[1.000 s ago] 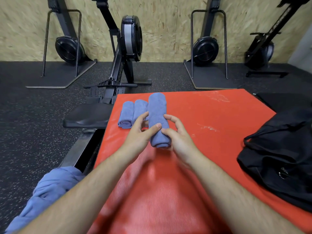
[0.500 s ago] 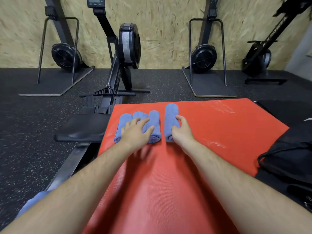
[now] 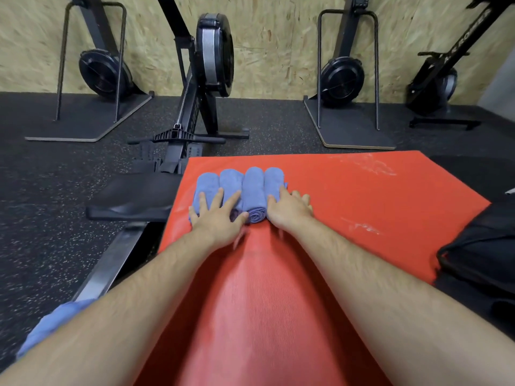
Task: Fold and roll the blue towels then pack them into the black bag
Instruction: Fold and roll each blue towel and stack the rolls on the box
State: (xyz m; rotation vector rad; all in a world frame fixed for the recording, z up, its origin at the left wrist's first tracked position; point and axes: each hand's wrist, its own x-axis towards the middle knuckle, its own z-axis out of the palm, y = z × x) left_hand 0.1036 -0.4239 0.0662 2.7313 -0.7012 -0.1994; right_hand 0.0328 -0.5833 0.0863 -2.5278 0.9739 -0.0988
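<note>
Several rolled blue towels lie side by side in a tight row at the far left of the red mat. My left hand rests flat on the left rolls with its fingers spread. Against the near end and side of the rightmost roll, my right hand lies with fingers extended. Neither hand grips a roll. The black bag sits at the mat's right edge, partly cut off by the frame. A loose blue towel shows at the lower left, mostly hidden by my left forearm.
A black rowing machine stands just beyond the mat, its seat and rail along the mat's left edge. More machines on stands line the chipboard wall. The floor is dark speckled rubber.
The roll held in both hands a second ago was set down to the right of the others. My right hand has pushed it left until it closes the gap with the row.
</note>
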